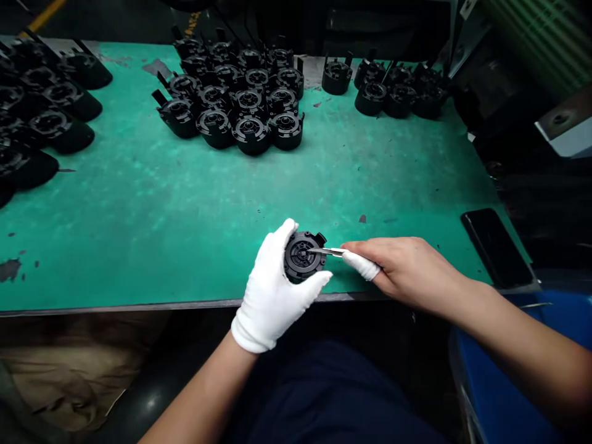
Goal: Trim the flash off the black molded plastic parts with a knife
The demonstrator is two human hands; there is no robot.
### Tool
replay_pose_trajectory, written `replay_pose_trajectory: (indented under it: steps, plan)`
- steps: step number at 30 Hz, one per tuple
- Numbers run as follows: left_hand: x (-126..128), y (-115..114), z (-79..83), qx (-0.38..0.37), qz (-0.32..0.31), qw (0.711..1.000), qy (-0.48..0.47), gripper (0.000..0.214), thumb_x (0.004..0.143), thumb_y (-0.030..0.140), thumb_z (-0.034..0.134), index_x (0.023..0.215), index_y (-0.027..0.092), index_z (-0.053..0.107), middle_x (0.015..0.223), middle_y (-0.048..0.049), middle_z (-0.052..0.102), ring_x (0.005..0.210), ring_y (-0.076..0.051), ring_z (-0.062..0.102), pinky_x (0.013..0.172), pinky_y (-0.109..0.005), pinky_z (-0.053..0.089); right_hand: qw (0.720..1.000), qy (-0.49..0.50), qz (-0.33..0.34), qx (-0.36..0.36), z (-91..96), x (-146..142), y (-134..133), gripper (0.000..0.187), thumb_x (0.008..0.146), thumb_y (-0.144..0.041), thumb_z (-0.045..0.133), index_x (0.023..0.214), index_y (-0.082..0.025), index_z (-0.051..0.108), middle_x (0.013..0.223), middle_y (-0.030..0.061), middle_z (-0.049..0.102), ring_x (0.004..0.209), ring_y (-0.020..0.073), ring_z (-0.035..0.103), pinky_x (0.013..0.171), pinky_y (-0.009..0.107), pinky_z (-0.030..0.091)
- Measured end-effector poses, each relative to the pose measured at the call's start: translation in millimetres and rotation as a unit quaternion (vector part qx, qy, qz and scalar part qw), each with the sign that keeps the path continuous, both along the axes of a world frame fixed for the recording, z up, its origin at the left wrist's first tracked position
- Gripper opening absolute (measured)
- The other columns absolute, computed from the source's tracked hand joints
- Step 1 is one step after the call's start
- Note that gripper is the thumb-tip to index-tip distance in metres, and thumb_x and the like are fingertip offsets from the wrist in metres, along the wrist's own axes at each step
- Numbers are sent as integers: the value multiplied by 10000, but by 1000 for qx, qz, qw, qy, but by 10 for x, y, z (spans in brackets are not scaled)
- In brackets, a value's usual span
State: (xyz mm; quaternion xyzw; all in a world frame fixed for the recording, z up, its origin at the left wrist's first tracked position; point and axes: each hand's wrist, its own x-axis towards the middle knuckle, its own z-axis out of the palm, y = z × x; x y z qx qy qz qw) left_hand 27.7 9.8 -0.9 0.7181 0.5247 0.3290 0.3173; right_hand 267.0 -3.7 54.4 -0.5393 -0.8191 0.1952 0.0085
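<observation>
My left hand (pixel 280 280), in a white glove, is wrapped round a round black plastic part (pixel 300 265) near the table's front edge. The part's ringed face is turned up, and a small tab sticks out at its upper right. In my right hand (pixel 402 265), bare except for a white cover on the thumb, is a slim metal blade-like tool (pixel 330 251), pinched between thumb and fingers. Its pointed tip reaches over the middle of the part's face. Whether the tip touches the plastic I cannot tell. The tool's handle is hidden in my palm.
Several black cylindrical housings (pixel 250 132) stand grouped at the back middle, with more housings (pixel 372 95) at the back right and others (pixel 50 126) on the left. A black phone (pixel 497 246) lies at the right edge of the green tabletop (pixel 139 228). Below it is a blue bin (pixel 513 364).
</observation>
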Motion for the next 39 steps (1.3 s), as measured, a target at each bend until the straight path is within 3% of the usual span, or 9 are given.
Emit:
replay_pose_trajectory:
  steps: [7,11,19,26,29,31,34,36,39]
  plan:
    - [17,-34,13,17,8,1000,3,841,721,543,810,1409,208,461,1434,-123,566,1362,-308,521,1193,-520,386,997,12,7,-70,30,-74,-214,428,894,-136,486,1268,-244,664,1124,61,771,945,250,742,802,354,578]
    - [26,-30,14,23,16,1000,6,824,709,540,820,1386,218,478,1407,-116,585,1340,-311,541,1185,-516,399,998,37,-14,-56,-9,-43,-299,404,920,-164,487,1267,-260,669,1158,51,764,954,245,741,840,371,583]
    - [35,-22,-8,29,13,999,-6,810,686,534,838,1349,221,492,1373,-111,604,1274,-297,589,1118,-468,474,998,32,-45,19,62,28,-219,412,937,-196,457,1296,-232,656,1246,76,729,1001,275,735,840,422,598]
    - [46,-47,8,32,14,999,-6,816,694,554,828,1363,229,492,1365,-92,615,1245,-283,609,1115,-447,480,994,73,-64,-54,-10,-179,-289,454,924,-147,455,1342,-201,624,1202,94,742,992,294,729,843,433,583]
    - [43,-39,-16,32,18,999,-1,840,684,576,826,1372,228,492,1377,-99,610,1259,-293,602,1122,-460,474,972,159,-87,-148,42,-214,-279,413,938,-156,471,1284,-279,660,1093,21,770,957,247,727,824,363,566]
    - [48,-56,-32,37,33,999,-2,874,669,594,827,1383,221,489,1397,-114,596,1296,-312,576,1143,-483,450,946,235,-141,-175,42,-264,-283,329,977,-227,480,1227,-305,679,1048,-2,768,989,229,712,851,335,550]
    - [71,-191,-8,24,60,998,-9,891,750,570,777,1471,207,400,1496,-152,505,1389,-320,492,1180,-500,402,895,347,-237,-152,-64,-431,-301,310,1017,-369,468,1257,-276,640,1146,27,736,1095,234,666,909,332,530]
    - [95,-372,52,-9,69,998,0,888,836,497,716,1549,211,269,1575,-160,402,1453,-311,411,1201,-502,371,867,399,-266,-139,-170,-565,-267,348,1021,-411,464,1303,-260,604,1200,41,710,1106,226,651,908,322,523]
    - [119,-702,166,-51,57,996,39,909,885,409,660,1594,216,125,1645,-154,263,1516,-319,286,1219,-522,336,860,404,-293,-106,-260,-659,-74,377,1024,-418,453,1336,-246,575,1061,33,727,941,197,670,778,293,524]
